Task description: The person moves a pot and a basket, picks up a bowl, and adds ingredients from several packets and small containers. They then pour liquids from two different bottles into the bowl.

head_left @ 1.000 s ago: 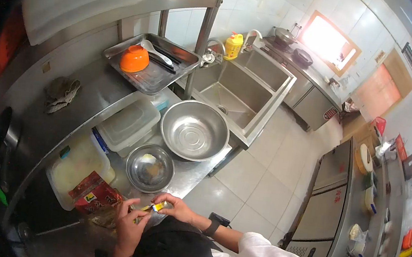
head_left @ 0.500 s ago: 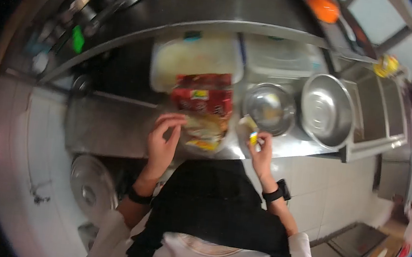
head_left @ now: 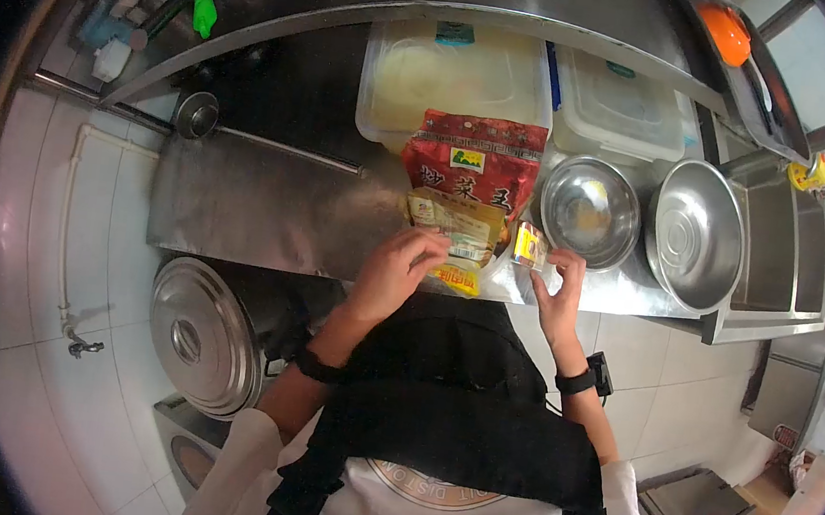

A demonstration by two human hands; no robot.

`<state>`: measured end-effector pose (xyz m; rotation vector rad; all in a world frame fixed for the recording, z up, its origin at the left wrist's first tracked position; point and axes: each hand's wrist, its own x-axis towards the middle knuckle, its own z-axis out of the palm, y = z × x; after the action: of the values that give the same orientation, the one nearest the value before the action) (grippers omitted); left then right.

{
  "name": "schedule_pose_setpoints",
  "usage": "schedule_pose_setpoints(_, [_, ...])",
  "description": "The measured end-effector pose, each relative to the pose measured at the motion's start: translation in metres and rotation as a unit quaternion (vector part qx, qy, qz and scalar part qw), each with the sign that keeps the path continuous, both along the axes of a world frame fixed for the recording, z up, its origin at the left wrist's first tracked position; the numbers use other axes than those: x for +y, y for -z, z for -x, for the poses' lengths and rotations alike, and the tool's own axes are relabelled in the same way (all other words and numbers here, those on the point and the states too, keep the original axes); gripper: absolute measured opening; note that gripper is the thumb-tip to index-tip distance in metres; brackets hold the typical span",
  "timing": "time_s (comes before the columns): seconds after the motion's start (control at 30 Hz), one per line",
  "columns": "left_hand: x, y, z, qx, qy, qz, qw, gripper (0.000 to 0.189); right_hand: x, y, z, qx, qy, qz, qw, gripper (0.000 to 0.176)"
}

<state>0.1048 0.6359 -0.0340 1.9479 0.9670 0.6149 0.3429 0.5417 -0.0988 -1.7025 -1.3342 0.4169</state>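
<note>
My left hand (head_left: 397, 270) is at the left edge of a gold-brown packet (head_left: 461, 224), its bent fingers and thumb closed on that edge. The packet overlaps the lower part of a large red bag (head_left: 473, 158) with Chinese lettering. Below it, part of a yellow packet (head_left: 458, 280) shows at the counter's front edge. My right hand (head_left: 561, 295) pinches a small yellow-and-red sachet (head_left: 530, 246) by its right side, just left of a shallow steel bowl (head_left: 590, 214). Something small and yellowish lies in that bowl.
A deeper steel basin (head_left: 694, 237) stands right of the bowl, then a sink (head_left: 771, 245). Lidded plastic boxes (head_left: 455, 91) sit behind the bag, under a metal shelf (head_left: 408, 11). A long-handled ladle (head_left: 198, 114) lies left. A lidded pot (head_left: 205, 336) stands below the counter.
The view has shifted, so the counter sits further right and higher in it. My left fingers have come further onto the gold-brown packet. The right hand still holds the sachet, turned more upright.
</note>
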Motion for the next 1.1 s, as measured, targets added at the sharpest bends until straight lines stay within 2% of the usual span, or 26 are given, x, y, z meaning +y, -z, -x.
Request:
schedule_pose_setpoints(0.13, [0.009,-0.015,-0.003,-0.013,0.067,-0.023,0.997,0.018,-0.007,0.001,0.001,0.029,-0.01,0.012,0.999,0.031])
schedule_pose_setpoints(0.2, [0.006,-0.011,-0.007,0.068,0.09,-0.131,0.985,0.013,-0.007,-0.002,0.003,0.029,-0.023,0.019,0.999,0.029])
schedule_pose_setpoints(0.23, [0.007,-0.006,-0.005,0.068,0.09,-0.133,0.985,0.013,-0.007,-0.006,0.005,0.041,-0.019,0.013,0.999,0.027])
schedule_pose_setpoints(0.3, [0.013,-0.001,-0.001,0.15,0.119,-0.067,0.979,0.015,-0.007,-0.012,0.008,0.053,-0.013,0.005,0.999,0.026])
schedule_pose_setpoints(0.33, [0.012,-0.002,0.0,0.151,0.123,-0.069,0.979,0.015,-0.009,-0.015,0.009,0.088,-0.019,0.014,0.996,0.027])
schedule_pose_setpoints(0.4, [0.008,-0.026,-0.001,0.122,0.048,0.035,0.991,0.02,-0.009,-0.032,0.011,0.124,-0.023,0.025,0.992,0.028])
schedule_pose_setpoints(0.43, [0.005,-0.036,-0.003,0.122,0.05,0.035,0.991,0.02,-0.005,-0.049,0.015,0.082,-0.076,0.01,0.994,0.038])
schedule_pose_setpoints(0.47, [0.002,-0.044,-0.007,0.003,0.015,0.128,0.992,0.017,-0.002,-0.065,0.019,0.039,-0.13,-0.005,0.991,0.05])
schedule_pose_setpoints(0.5, [0.0,-0.053,-0.01,-0.116,-0.02,0.217,0.969,0.016,0.002,-0.08,0.026,0.039,-0.128,-0.005,0.991,0.05])
schedule_pose_setpoints(0.57, [-0.001,-0.064,-0.021,-0.154,-0.006,0.248,0.956,0.018,0.01,-0.108,0.039,-0.031,-0.123,-0.024,0.992,0.082])
schedule_pose_setpoints(0.6, [-0.002,-0.063,-0.026,-0.173,0.005,0.271,0.947,0.02,0.012,-0.116,0.039,-0.032,-0.12,-0.024,0.992,0.082])
schedule_pose_setpoints(0.63, [-0.003,-0.061,-0.03,-0.193,0.015,0.294,0.936,0.022,0.013,-0.122,0.039,-0.083,-0.121,-0.023,0.989,0.089])
schedule_pose_setpoints(0.67, [-0.005,-0.054,-0.034,-0.211,0.028,0.272,0.939,0.023,0.015,-0.124,0.037,-0.134,-0.122,-0.022,0.983,0.096])
schedule_pose_setpoints(0.7, [-0.007,-0.051,-0.038,-0.213,0.029,0.273,0.938,0.023,0.015,-0.123,0.035,-0.137,-0.121,-0.02,0.983,0.096])
schedule_pose_setpoints(0.77, [-0.011,-0.048,-0.044,-0.227,0.061,0.255,0.938,0.024,0.013,-0.116,0.026,-0.147,-0.172,0.071,0.972,0.091])
schedule_pose_setpoints(0.8, [-0.013,-0.049,-0.045,-0.204,0.069,0.293,0.932,0.022,0.01,-0.114,0.021,-0.149,-0.172,0.074,0.971,0.091])
schedule_pose_setpoints(0.87, [-0.014,-0.05,-0.042,-0.174,0.08,0.325,0.926,0.02,0.0,-0.111,0.005,-0.069,-0.202,0.144,0.966,0.084])
schedule_pose_setpoints(0.93, [-0.012,-0.047,-0.035,-0.147,0.091,0.358,0.918,0.018,-0.004,-0.111,-0.024,-0.067,-0.185,0.139,0.97,0.079])
schedule_pose_setpoints(0.97, [-0.011,-0.043,-0.031,-0.162,0.096,0.316,0.93,0.017,-0.006,-0.113,-0.042,-0.062,-0.167,0.131,0.975,0.075])
schedule_pose_setpoints(1.03, [-0.008,-0.034,-0.018,-0.153,0.086,0.261,0.949,0.015,-0.01,-0.122,-0.078,-0.166,-0.126,0.118,0.971,0.07])
schedule_pose_setpoints(1.1, [-0.01,-0.022,-0.007,-0.173,0.039,0.27,0.946,0.013,-0.006,-0.13,-0.107,-0.316,-0.075,0.133,0.936,0.068])
